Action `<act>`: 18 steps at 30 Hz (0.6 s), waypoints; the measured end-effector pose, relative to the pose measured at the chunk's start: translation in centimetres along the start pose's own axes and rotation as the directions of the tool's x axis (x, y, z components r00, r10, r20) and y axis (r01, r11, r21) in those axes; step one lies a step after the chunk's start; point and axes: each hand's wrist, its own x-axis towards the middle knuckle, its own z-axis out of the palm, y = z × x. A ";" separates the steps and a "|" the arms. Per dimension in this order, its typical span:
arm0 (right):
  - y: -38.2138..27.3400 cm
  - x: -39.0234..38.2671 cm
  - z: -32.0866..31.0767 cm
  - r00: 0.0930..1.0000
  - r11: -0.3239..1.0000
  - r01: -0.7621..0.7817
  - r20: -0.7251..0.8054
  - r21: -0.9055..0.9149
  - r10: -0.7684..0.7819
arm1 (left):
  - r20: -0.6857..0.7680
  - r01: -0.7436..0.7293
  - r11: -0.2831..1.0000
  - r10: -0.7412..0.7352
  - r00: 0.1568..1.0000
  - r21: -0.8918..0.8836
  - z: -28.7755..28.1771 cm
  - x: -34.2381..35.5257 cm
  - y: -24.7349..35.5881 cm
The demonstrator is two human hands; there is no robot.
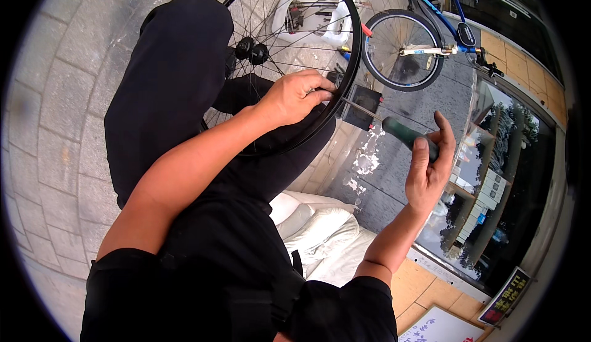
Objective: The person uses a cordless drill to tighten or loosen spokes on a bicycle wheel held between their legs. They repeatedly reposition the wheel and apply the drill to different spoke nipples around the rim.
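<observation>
Pointing along a four-to-ten-o'clock axis: one green-handled screwdriver (401,132), reaching to the black wheel rim (356,49). Right hand (430,173), four o'clock end: is grasping the handle. Left hand (292,99), nearer the rim: fingertips are touching it, grip uncertain.

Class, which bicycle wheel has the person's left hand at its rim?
The unmounted black wheel: the left hand is at its rim. The wheel fitted to the blue bicycle has no hand on it.
</observation>
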 end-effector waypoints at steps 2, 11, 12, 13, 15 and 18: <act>0.2 0.1 -0.1 0.995 0.996 -0.080 0.059 -0.042 0.082 | 0.004 -0.011 1.000 0.011 1.000 0.006 -0.1 0.0 0.2; 0.6 0.2 0.3 0.999 0.991 -0.045 0.036 0.130 0.040 | 0.019 -0.118 0.988 0.117 0.993 0.094 -0.2 0.1 0.3; 0.5 0.1 -0.1 0.994 0.995 -0.095 0.047 0.028 0.094 | 0.020 -0.120 0.988 0.119 0.993 0.095 -0.2 0.1 0.4; 0.5 0.1 0.0 0.979 0.980 -0.195 0.052 -0.022 0.196 | 0.022 -0.122 0.988 0.120 0.993 0.096 -0.1 0.2 0.4; 0.0 0.1 -0.3 0.967 0.971 -0.241 0.084 0.005 0.240 | 0.024 -0.125 0.987 0.123 0.992 0.099 -0.1 0.2 0.5; -0.3 0.7 0.9 0.999 0.972 -0.046 0.004 0.229 0.046 | 0.029 -0.123 0.986 0.121 0.992 0.110 -0.1 0.2 0.5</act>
